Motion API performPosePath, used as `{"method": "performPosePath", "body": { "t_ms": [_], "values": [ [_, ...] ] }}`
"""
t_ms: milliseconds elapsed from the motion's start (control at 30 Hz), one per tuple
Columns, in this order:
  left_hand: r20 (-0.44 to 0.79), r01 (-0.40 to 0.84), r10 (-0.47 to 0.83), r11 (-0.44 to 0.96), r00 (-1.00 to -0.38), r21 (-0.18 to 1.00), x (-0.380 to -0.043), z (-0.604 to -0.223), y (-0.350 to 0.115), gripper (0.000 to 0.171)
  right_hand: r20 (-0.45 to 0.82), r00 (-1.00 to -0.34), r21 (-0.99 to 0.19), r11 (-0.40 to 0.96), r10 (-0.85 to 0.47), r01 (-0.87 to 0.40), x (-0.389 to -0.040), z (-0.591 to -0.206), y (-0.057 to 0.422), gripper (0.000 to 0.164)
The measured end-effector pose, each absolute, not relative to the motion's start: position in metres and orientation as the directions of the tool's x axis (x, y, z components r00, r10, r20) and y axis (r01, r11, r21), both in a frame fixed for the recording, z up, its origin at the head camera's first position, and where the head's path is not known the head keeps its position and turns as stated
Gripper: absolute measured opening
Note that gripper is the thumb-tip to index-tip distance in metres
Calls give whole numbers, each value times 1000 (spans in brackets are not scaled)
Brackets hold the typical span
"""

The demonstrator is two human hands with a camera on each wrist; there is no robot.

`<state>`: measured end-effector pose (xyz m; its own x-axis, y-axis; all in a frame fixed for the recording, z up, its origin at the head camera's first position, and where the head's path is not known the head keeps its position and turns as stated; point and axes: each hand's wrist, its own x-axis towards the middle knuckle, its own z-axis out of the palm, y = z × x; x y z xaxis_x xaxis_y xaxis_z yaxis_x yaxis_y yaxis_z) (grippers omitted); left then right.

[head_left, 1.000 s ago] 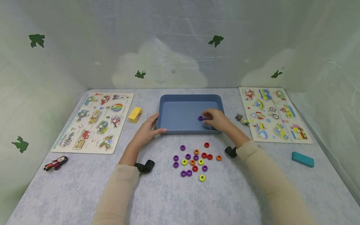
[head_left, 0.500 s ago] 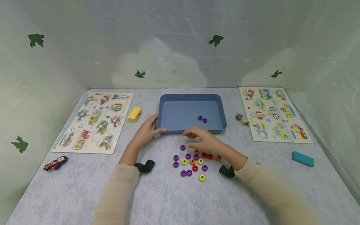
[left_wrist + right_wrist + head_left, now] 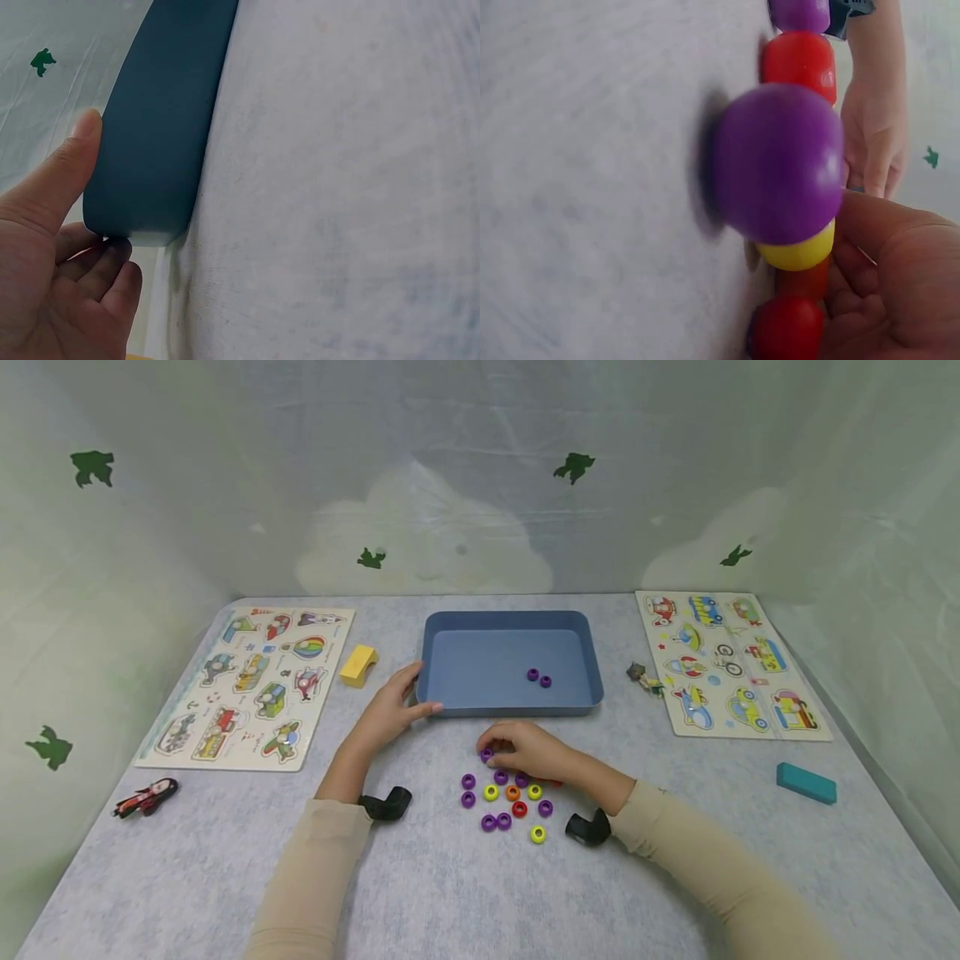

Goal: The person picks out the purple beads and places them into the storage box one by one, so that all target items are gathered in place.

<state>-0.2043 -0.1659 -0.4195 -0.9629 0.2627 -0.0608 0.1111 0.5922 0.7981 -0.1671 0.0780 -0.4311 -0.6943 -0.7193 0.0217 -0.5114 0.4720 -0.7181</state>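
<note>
My left hand (image 3: 390,710) holds the near left corner of a blue tray (image 3: 510,711), its thumb at the front rim and its fingers against the side wall. The left wrist view shows the thumb at the rim of the tray (image 3: 150,135) and the fingers curled below. Two purple beads (image 3: 533,675) lie inside, toward the right. In front of the tray my right hand (image 3: 536,752) has its thumb and index finger around a purple bead (image 3: 487,754) on the table. Several purple, yellow, orange and red beads (image 3: 513,793) lie around and partly beneath that hand.
Picture puzzle boards lie at the left (image 3: 247,693) and right (image 3: 735,668). A yellow arch block (image 3: 358,666) and a small figure (image 3: 645,679) flank the tray. A dark-haired doll (image 3: 147,797) lies far left, a teal block (image 3: 806,782) far right.
My right hand let go of a purple bead inside the tray, beside another one. It then moved nearer and left to a purple bead on the table. The left hand stayed at the tray.
</note>
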Motion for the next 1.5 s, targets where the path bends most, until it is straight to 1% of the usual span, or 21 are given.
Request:
{"method": "performPosePath", "body": {
  "t_ms": [133,233,333,467,633,733,867,1100,1267,1400,1500],
  "values": [
    [-60,112,263,592,-963,798,-204,-420,-166,85,28,-718,-739,469,-695,-483,-167,-421,81,21],
    [-58,113,264,588,-963,801,-203,-420,-167,84,72,-746,-759,448,-662,-472,-171,-409,88,23],
    [-59,111,264,584,-963,804,-204,-421,-167,84,135,-780,-781,419,-610,-463,-182,-397,98,24],
    [-65,106,265,583,-962,805,-204,-421,-167,84,181,-835,-779,442,-519,-444,-203,-388,113,23],
    [-63,109,265,589,-962,801,-205,-421,-167,84,141,-908,-772,531,-394,-350,-231,-392,128,25],
    [-60,114,269,587,-961,801,-205,-421,-167,85,100,-935,-764,576,-341,-292,-245,-400,133,24],
    [-58,117,273,581,-960,806,-205,-422,-167,86,69,-947,-745,615,-315,-258,-256,-409,137,22],
    [-57,116,274,573,-960,811,-205,-422,-167,86,-10,-958,-683,701,-288,-204,-264,-418,137,20],
    [-52,124,280,575,-959,808,-204,-421,-168,86,-38,-957,-676,713,-288,-188,-263,-416,136,24],
    [-49,130,283,579,-958,805,-204,-421,-167,86,-14,-951,-708,675,-309,-209,-252,-406,136,32],
    [-49,129,281,582,-959,803,-203,-420,-167,86,63,-933,-738,613,-354,-283,-236,-393,137,37]
  ]
}}
